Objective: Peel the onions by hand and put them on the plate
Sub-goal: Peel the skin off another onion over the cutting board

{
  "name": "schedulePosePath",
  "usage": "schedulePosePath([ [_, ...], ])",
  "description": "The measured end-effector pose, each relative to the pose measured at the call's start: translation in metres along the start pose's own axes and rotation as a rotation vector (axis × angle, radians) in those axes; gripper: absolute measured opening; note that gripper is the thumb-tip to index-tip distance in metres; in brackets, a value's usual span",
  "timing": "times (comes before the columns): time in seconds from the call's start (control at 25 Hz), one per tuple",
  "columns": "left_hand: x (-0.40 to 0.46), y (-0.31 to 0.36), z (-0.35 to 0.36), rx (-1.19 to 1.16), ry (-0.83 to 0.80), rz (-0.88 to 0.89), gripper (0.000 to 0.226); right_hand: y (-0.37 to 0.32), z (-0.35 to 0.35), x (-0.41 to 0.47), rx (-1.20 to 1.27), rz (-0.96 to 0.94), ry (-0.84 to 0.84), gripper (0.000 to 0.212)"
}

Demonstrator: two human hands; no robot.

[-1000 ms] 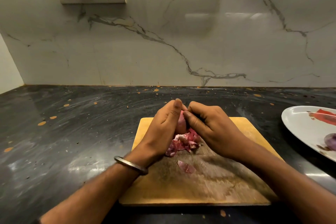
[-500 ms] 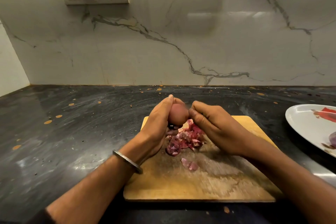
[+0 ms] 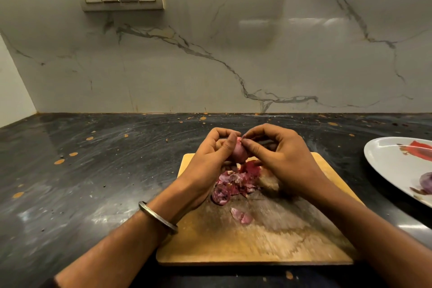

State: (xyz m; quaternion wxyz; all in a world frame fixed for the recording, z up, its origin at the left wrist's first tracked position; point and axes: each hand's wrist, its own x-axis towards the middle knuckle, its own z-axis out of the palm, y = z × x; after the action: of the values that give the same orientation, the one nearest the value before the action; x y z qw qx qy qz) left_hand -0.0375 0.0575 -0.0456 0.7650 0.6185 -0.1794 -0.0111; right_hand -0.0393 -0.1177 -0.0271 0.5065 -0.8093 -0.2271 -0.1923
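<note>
Since half a second ago, I saw both hands lifted slightly; the left hand cupped the onion, my right hand pinching its top. Right of them, the plate held one peeled onion.

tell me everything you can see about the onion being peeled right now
The onion is small, rounded and pale pink, smooth where it shows, so mostly peeled. It is held in the air above the far end of the wooden cutting board. The left hand cups it, and the right hand pinches at its top. Much of it is hidden.
</note>
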Motion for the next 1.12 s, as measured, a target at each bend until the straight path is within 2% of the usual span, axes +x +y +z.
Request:
schedulePosePath([
  [0.16, -0.002, 0.002, 0.000, -0.033, -0.009, 0.024, 0.037, -0.001, -0.003, -0.001, 0.156, 0.083, -0.014, 0.011],
  [0.4, -0.002, 0.010, -0.007, 0.056, -0.036, 0.053, 0.042, -0.005, -0.005, -0.001, 0.045, 0.006, 0.009, 0.010],
  [0.6, -0.005, 0.011, -0.013, 0.172, -0.046, 0.092, 0.047, -0.004, -0.004, -0.002, 0.095, 0.026, -0.026, 0.008],
  [0.92, -0.009, 0.002, -0.011, 0.137, 0.004, 0.085, 0.051, -0.003, 0.004, -0.006, -0.204, -0.135, 0.047, 0.009],
  [1.12, -0.008, 0.002, -0.010, -0.027, -0.022, -0.004, 0.052, -0.003, 0.004, -0.006, -0.234, -0.129, 0.117, 0.007],
])
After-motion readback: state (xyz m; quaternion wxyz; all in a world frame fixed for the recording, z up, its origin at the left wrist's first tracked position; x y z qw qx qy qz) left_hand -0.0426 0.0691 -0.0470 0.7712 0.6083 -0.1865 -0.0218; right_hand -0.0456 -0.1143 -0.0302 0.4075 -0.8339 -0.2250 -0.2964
